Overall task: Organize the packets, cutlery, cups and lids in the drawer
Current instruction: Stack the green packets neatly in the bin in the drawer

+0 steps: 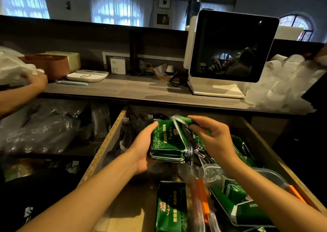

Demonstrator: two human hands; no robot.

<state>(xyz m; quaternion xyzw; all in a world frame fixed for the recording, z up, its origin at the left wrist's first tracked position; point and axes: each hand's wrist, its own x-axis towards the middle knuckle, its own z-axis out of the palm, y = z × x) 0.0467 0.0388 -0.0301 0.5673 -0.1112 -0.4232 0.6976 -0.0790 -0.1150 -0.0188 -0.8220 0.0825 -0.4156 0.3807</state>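
loose green packets are lying at the open drawer front while the left hand is gripping a squared packet stack and the right hand is pinching one packet, best laid flush on top.

Green packets in both hands

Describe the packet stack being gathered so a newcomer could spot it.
Find the open wooden drawer below the counter. Above its middle, the left hand holds a neat stack of green packets. Unlike the loose packets scattered around, these are squared together.
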